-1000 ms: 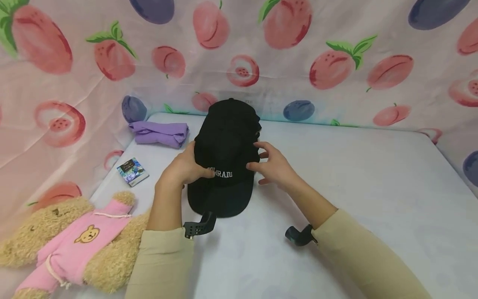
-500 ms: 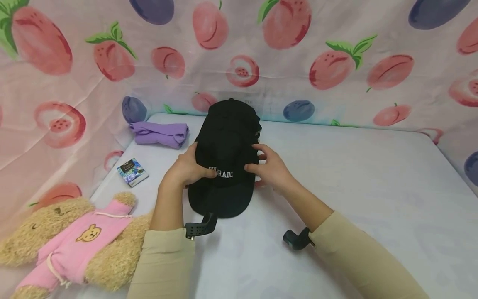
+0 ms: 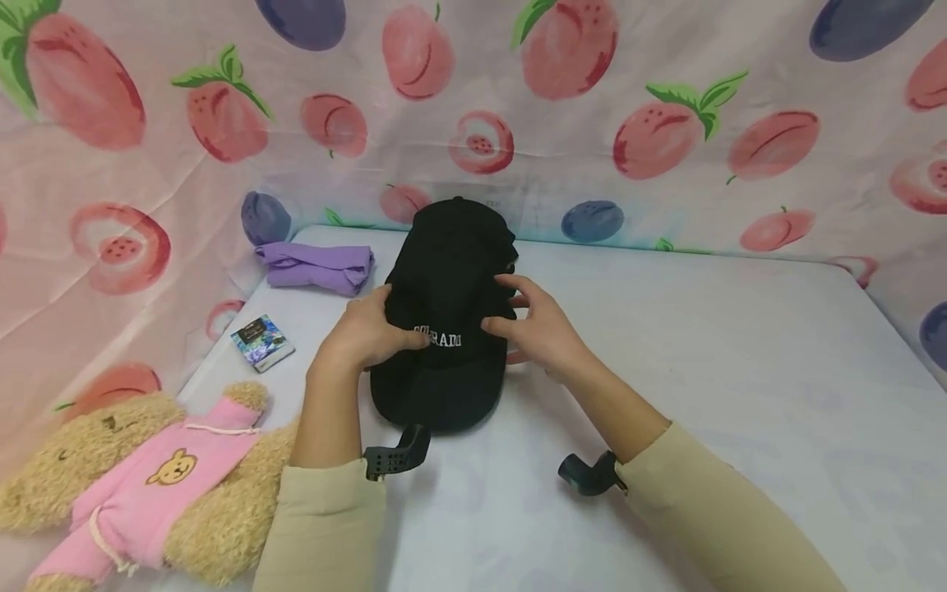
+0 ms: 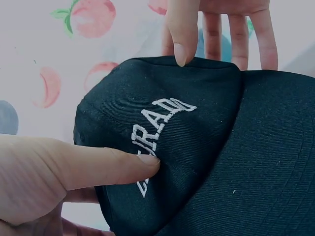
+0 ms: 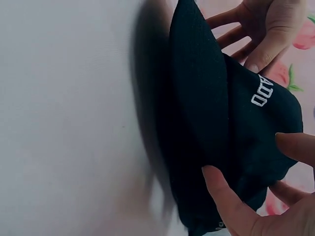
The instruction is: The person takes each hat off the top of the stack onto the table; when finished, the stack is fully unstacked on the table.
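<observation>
A black baseball cap with white lettering across its front lies at the middle of the white surface, brim towards me. More black crown shows behind it, apparently other caps stacked with it. My left hand holds the cap's left side, thumb pressed on the lettering and fingers partly hidden beneath. At the cap's right side, my right hand has its curved fingers and thumb around the crown's edge. The left wrist view shows the crown between both hands. A dark shadow lies beside the brim in the right wrist view.
A folded purple cloth lies at the back left, with a small blue-patterned box before it. A teddy bear in pink clothes lies at the near left. Fruit-printed fabric hangs behind and on the left.
My right hand has shifted slightly left, closer against the cap. The cap's lettering has risen slightly in view. My left hand stays at nearly the same place on it.
</observation>
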